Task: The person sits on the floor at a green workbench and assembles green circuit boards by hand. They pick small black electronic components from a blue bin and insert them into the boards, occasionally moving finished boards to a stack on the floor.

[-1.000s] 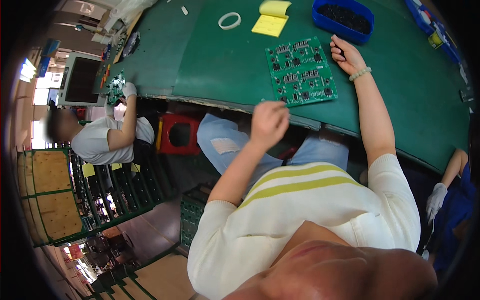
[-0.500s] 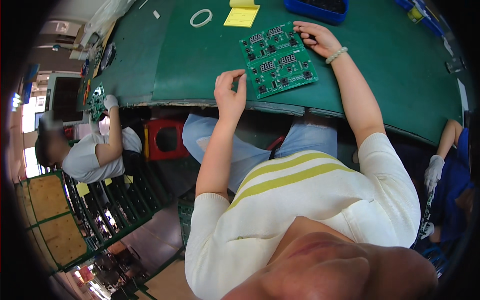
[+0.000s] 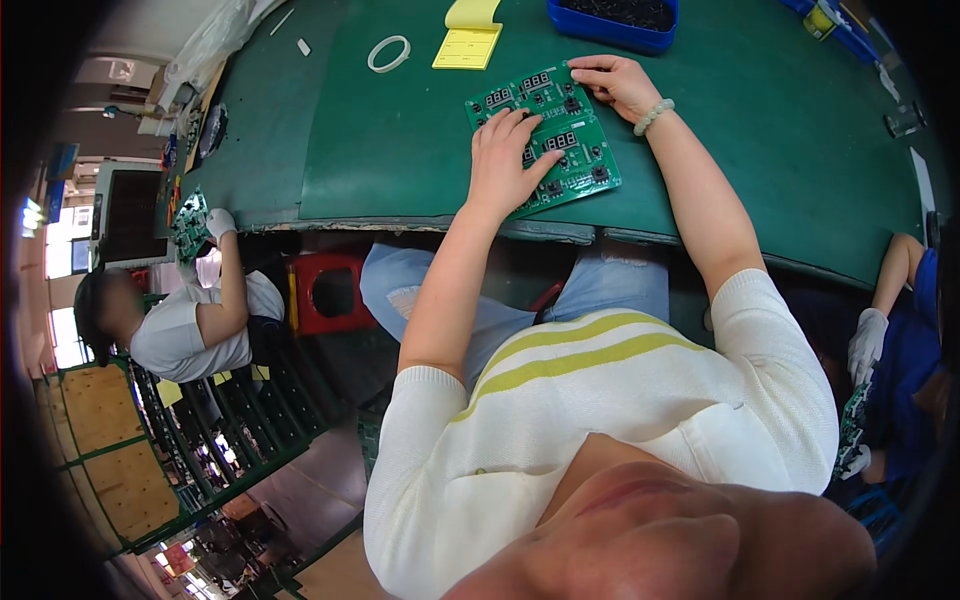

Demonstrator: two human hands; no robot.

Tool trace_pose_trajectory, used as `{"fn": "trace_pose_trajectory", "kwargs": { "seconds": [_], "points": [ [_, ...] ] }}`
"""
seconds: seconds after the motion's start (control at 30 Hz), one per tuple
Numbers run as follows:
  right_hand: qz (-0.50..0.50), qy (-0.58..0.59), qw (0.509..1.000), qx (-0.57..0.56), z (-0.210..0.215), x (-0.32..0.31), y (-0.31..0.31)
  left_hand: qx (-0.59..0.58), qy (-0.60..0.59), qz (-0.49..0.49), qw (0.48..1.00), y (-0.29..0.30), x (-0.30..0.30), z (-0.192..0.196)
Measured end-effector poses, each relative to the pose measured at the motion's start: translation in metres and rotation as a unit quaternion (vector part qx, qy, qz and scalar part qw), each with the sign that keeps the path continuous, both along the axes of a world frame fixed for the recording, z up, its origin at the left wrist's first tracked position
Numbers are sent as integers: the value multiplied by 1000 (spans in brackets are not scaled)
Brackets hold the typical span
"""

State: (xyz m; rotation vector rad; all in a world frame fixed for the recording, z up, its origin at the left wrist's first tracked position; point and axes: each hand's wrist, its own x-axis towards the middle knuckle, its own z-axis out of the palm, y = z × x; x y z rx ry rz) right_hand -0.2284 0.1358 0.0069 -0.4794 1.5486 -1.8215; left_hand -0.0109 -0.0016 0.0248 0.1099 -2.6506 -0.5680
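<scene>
A green circuit board (image 3: 583, 145) with black digit displays and small black buttons lies on the green bench, slightly turned. My left hand (image 3: 505, 165) rests over its left middle, fingers spread, hiding part of one display and some buttons. At the board's far right corner, my right hand (image 3: 620, 88) has thumb and forefinger closed at the edge, the other fingers curled under. A pale bead bracelet circles that wrist.
Beyond the board are a yellow note pad (image 3: 466, 47), a white ring (image 3: 389, 54) and a blue bin (image 3: 613, 24) of small black parts. Co-workers with white-gloved hands hold circuit boards at left (image 3: 190, 228) and right (image 3: 855, 410). A red stool (image 3: 325, 262) stands beside me.
My left hand has moved from beside the board's near left edge onto its face, fingers opening out. My right fingers have closed at the far right corner. The view has shifted slightly.
</scene>
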Motion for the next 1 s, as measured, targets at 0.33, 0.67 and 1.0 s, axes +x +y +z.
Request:
{"fn": "trace_pose_trajectory", "kwargs": {
  "seconds": [0.33, 0.67, 1.0],
  "points": [
    [82, 23, 995, 58, 15, -2, 8, 24, -5, -15, 1000, 1, 17, 6],
    [92, 110, 984, 105, 23, 1, 11, 28, 10, -7, 1000, 3, 18, 2],
    [74, 160, 977, 123, 30, 6, 13, 28, 6, 0, 1000, 5, 19, 3]
  ]
}}
